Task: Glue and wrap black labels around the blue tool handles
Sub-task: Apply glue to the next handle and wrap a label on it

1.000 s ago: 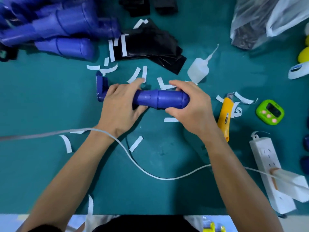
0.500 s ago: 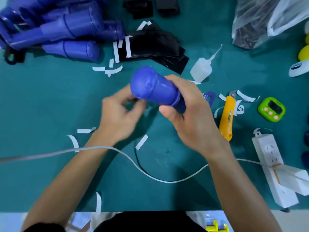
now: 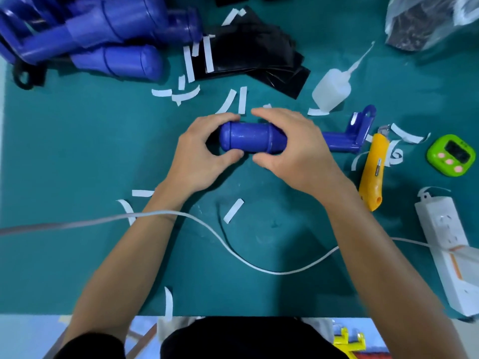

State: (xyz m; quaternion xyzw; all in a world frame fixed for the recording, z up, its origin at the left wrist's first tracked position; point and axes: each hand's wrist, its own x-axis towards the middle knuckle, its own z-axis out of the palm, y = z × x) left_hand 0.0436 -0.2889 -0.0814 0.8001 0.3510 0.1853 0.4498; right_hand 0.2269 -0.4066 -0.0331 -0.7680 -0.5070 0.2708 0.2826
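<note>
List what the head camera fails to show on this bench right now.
- Blue tool handle: its middle is hidden under the right hand, its rounded end partly ringed by the left hand; any glue there is unseen.
- Pile of blue tools: cut off by the top-left edge, blurred.
- Green timer: display too small to read.
- Plastic bag: cut by the top edge, contents unclear.

Looking like a small hand-assembly workshop. Keeping a heap of blue tool handles (image 3: 116,29) at the far left corner of a teal-covered table (image 3: 77,151), a stack of black labels (image 3: 248,47) along its far edge. Leaving white paper strips (image 3: 188,94) strewn across the middle. Keeping a glue bottle (image 3: 331,90), a yellow utility knife (image 3: 372,172) and a green timer (image 3: 452,155) toward the right edge, a white power strip (image 3: 445,234) and white cable (image 3: 233,252) nearer.
</note>
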